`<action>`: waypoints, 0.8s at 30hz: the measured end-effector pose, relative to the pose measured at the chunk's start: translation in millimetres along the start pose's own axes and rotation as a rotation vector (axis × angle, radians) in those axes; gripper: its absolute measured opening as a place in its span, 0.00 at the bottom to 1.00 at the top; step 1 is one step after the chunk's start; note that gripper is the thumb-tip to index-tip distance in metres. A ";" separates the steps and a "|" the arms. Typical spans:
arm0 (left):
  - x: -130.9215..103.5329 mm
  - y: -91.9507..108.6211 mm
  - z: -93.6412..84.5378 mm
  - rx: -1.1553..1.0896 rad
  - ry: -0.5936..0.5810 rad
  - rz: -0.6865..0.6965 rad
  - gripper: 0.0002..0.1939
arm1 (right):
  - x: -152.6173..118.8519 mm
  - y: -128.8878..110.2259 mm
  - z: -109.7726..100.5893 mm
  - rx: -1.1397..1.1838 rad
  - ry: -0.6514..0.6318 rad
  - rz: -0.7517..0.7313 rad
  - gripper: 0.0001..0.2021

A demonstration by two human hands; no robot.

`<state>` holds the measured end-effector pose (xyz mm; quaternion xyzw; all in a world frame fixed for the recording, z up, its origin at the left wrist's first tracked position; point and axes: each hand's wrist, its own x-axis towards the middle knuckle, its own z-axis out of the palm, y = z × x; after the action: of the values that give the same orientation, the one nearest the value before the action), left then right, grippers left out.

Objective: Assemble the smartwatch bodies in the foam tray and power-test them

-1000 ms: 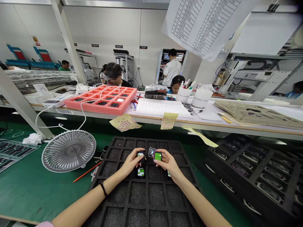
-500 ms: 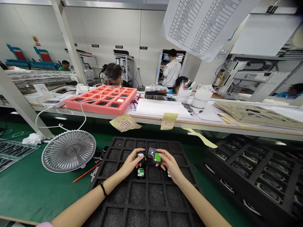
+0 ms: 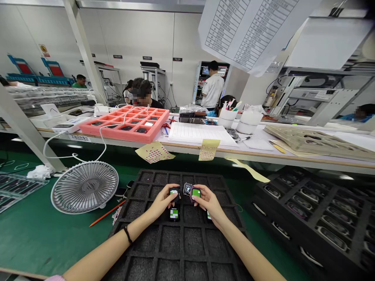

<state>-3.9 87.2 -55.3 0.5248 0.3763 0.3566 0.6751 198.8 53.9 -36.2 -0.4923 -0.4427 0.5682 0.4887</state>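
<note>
My left hand (image 3: 163, 198) is closed on a dark smartwatch (image 3: 174, 191) with a lit green and white screen, its thumb at the screen's lower edge. My right hand (image 3: 208, 203) grips a purple-rimmed smartwatch (image 3: 196, 192) with a green screen, thumb over the lower part of its face. Between the two hands sits a silver-framed watch (image 3: 188, 189) with a dark dial. Below my left hand, another smartwatch (image 3: 174, 214) lies in a cell of the black foam tray (image 3: 171, 239). Beside my right wrist, a lit smartwatch (image 3: 209, 215) is mostly hidden.
A small grey fan (image 3: 84, 187) and an orange stick (image 3: 107, 213) are at the left. On the shelf ahead are a pink foam tray (image 3: 123, 134) and paper sheets (image 3: 202, 133). More watches fill black foam trays (image 3: 310, 214) at the right. Co-workers are beyond the shelf.
My right thumb has shifted down and left across the purple-rimmed smartwatch, which has turned slightly. My left hand and its watch look almost unmoved.
</note>
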 end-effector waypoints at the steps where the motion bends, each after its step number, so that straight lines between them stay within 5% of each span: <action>1: 0.3 -0.4 -0.2 -0.001 0.000 0.000 0.31 | -0.3 -0.4 -0.4 0.006 -0.001 0.011 0.22; 18: 0.5 -3.7 -1.6 0.000 -0.011 0.019 0.29 | -0.1 -1.3 -1.2 0.056 0.012 0.064 0.23; 24: -2.2 -9.1 1.4 0.108 -0.059 0.174 0.34 | -0.2 0.5 -1.9 0.051 -0.006 0.071 0.23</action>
<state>-2.9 82.9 -63.7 0.6012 0.3281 0.3774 0.6232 200.6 53.7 -36.8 -0.4934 -0.4118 0.5977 0.4793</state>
